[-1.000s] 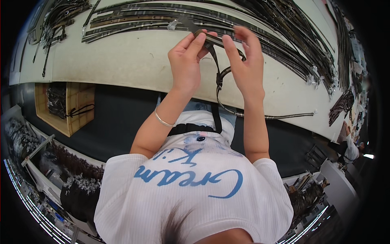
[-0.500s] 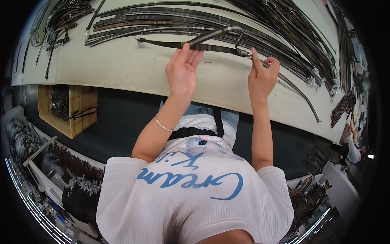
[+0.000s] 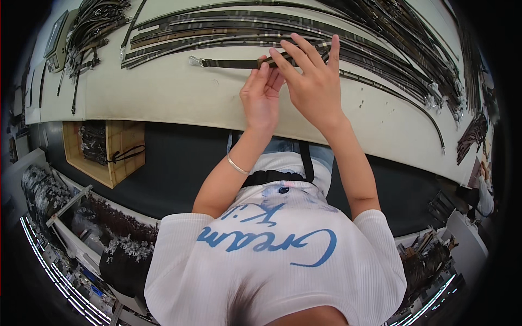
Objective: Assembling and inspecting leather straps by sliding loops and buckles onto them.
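A narrow dark strap (image 3: 231,64) with a paler stripe stretches across the near side of the table. Its left end carries a metal fitting (image 3: 196,61) in what looks like clear wrap. My left hand (image 3: 261,100) pinches this strap between thumb and fingers near a brownish band. Beside it, my right hand (image 3: 315,89) reaches over the strap with fingers spread, its thumb side close to my left fingertips. The folded part and the buckle are mostly behind my right fingers. A thin tail (image 3: 399,87) runs out to the right and curves down toward the table edge.
Several similar straps (image 3: 217,26) lie side by side behind my hands, with a dense bundle (image 3: 380,32) at far right. Another pile (image 3: 98,27) and a scale-like device (image 3: 58,46) are far left. Below the pale table (image 3: 179,103) stands a wooden box (image 3: 122,155).
My right hand has left the strap's right part, moved left beside my left hand and spread its fingers. My left hand still grips the strap. The view has shifted slightly.
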Demonstrator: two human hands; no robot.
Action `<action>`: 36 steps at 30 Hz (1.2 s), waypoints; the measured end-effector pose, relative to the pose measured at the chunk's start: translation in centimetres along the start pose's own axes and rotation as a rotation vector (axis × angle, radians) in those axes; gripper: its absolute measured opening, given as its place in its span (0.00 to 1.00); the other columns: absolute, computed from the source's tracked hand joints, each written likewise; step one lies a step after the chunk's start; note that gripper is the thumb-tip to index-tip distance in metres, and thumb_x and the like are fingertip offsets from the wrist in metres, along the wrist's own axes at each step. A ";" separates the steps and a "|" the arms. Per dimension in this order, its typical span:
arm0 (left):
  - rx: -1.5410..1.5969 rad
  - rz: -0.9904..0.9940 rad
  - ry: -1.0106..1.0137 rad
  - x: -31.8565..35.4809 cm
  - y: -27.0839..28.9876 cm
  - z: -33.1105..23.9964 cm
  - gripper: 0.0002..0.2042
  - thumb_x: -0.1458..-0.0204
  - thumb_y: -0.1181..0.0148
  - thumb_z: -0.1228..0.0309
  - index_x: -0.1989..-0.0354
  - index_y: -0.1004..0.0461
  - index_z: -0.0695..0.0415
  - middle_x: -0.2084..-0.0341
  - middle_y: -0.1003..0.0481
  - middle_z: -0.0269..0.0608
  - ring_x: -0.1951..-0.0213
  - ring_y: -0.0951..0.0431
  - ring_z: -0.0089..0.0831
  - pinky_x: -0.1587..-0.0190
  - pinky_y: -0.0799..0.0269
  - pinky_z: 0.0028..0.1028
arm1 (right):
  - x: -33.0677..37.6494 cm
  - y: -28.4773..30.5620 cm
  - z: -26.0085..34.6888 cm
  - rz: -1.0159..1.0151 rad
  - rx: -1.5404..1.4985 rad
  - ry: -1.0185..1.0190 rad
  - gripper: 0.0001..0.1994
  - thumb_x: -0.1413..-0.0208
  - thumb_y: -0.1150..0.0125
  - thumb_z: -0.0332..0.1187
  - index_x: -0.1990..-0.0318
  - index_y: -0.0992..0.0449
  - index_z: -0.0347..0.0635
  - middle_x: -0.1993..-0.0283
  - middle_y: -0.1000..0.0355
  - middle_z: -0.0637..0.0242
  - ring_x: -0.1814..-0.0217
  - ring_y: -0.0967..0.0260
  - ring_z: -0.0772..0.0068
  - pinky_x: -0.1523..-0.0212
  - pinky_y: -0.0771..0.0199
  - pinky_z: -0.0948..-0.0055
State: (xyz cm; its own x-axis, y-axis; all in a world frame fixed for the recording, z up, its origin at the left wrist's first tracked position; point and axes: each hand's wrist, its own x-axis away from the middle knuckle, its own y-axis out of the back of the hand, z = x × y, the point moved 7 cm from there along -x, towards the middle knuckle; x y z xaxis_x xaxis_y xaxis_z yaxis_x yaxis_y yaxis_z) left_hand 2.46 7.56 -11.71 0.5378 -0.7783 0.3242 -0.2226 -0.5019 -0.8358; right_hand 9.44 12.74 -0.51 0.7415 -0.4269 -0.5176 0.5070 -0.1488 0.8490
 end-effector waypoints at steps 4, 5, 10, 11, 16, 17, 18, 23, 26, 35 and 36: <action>0.001 -0.010 0.030 0.6 -1.0 0.4 0.13 0.40 0.49 0.70 0.49 0.32 0.62 0.55 0.27 0.38 0.53 0.26 0.26 0.50 0.30 0.27 | 0.4 -0.9 -0.1 -0.081 -0.012 0.051 0.16 0.56 0.41 0.28 0.57 0.21 0.50 0.61 0.30 0.68 0.51 0.32 0.70 0.31 0.65 0.38; -0.001 -0.012 0.035 0.7 -0.8 0.4 0.13 0.40 0.49 0.70 0.49 0.32 0.62 0.55 0.27 0.38 0.53 0.26 0.26 0.50 0.30 0.27 | 0.6 -1.0 -0.1 -0.099 -0.010 0.055 0.16 0.56 0.41 0.29 0.57 0.21 0.49 0.62 0.30 0.69 0.52 0.31 0.70 0.31 0.63 0.38; 0.015 -0.004 0.137 1.0 -0.6 0.9 0.12 0.39 0.51 0.67 0.50 0.29 0.57 0.53 0.26 0.35 0.50 0.29 0.25 0.45 0.35 0.28 | 0.8 -1.9 0.0 -0.106 -0.025 0.103 0.17 0.56 0.41 0.28 0.55 0.22 0.45 0.64 0.31 0.70 0.57 0.31 0.71 0.31 0.57 0.44; 0.013 -0.004 0.140 1.0 -0.6 0.7 0.12 0.39 0.51 0.67 0.50 0.29 0.57 0.53 0.26 0.35 0.50 0.29 0.25 0.45 0.35 0.28 | 0.9 -2.1 0.0 -0.100 -0.030 0.120 0.17 0.56 0.42 0.27 0.54 0.22 0.44 0.65 0.31 0.70 0.59 0.31 0.71 0.31 0.54 0.47; -0.716 0.114 0.360 2.0 -1.7 -2.1 0.10 0.42 0.47 0.71 0.57 0.25 0.62 0.58 0.25 0.38 0.53 0.27 0.28 0.51 0.31 0.30 | 1.9 -2.3 -1.4 -0.069 -0.058 0.146 0.21 0.56 0.43 0.24 0.51 0.24 0.45 0.65 0.32 0.70 0.61 0.32 0.71 0.33 0.49 0.54; -0.715 0.114 0.360 1.7 -1.8 -2.9 0.10 0.42 0.47 0.71 0.57 0.25 0.62 0.58 0.25 0.38 0.53 0.27 0.28 0.51 0.31 0.30 | 2.1 -2.4 -1.5 -0.054 -0.066 0.149 0.21 0.56 0.43 0.24 0.50 0.25 0.45 0.65 0.32 0.70 0.62 0.32 0.71 0.33 0.48 0.56; -1.048 0.205 -0.056 1.0 -3.3 -5.6 0.09 0.44 0.45 0.72 0.59 0.24 0.62 0.61 0.24 0.40 0.56 0.26 0.30 0.53 0.30 0.30 | 2.1 -2.2 -1.5 -0.045 -0.080 0.164 0.23 0.57 0.43 0.23 0.49 0.25 0.46 0.64 0.33 0.70 0.62 0.33 0.71 0.35 0.45 0.56; -1.644 0.781 -0.594 -0.7 -7.6 -7.1 0.10 0.46 0.42 0.70 0.59 0.23 0.61 0.68 0.23 0.40 0.69 0.26 0.25 0.65 0.31 0.22 | 2.0 -1.5 -1.1 -0.087 -0.117 0.199 0.23 0.58 0.43 0.23 0.49 0.25 0.46 0.65 0.33 0.70 0.61 0.32 0.71 0.36 0.43 0.56; -1.575 0.758 0.060 -2.5 -5.5 -5.5 0.11 0.45 0.43 0.70 0.60 0.24 0.64 0.72 0.24 0.36 0.71 0.30 0.20 0.68 0.35 0.20 | 2.2 -1.2 -1.1 -0.080 -0.124 0.201 0.23 0.57 0.43 0.22 0.49 0.25 0.46 0.64 0.33 0.70 0.60 0.32 0.71 0.36 0.43 0.56; -1.504 0.525 -0.158 -0.8 -4.8 -5.3 0.08 0.47 0.42 0.75 0.65 0.24 0.68 0.73 0.24 0.38 0.73 0.29 0.21 0.70 0.34 0.21 | 1.0 2.3 -0.6 0.020 -0.078 -0.052 0.20 0.55 0.38 0.29 0.51 0.27 0.39 0.56 0.30 0.67 0.43 0.37 0.63 0.33 0.52 0.50; -1.500 0.563 -0.341 -0.1 -5.6 -5.7 0.07 0.48 0.41 0.76 0.64 0.24 0.68 0.74 0.24 0.40 0.73 0.29 0.23 0.69 0.34 0.22 | 1.2 1.5 -0.9 0.017 -0.006 0.004 0.17 0.55 0.37 0.30 0.55 0.26 0.40 0.58 0.31 0.67 0.45 0.36 0.63 0.33 0.51 0.51</action>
State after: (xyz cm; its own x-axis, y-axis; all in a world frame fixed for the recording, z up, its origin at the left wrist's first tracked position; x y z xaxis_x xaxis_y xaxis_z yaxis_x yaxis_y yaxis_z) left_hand -0.95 8.27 -4.56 0.2193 -0.9667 -0.1317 -0.8752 -0.2546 0.4114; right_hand 11.49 12.84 0.10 0.7520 -0.4259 -0.5031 0.4967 -0.1357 0.8573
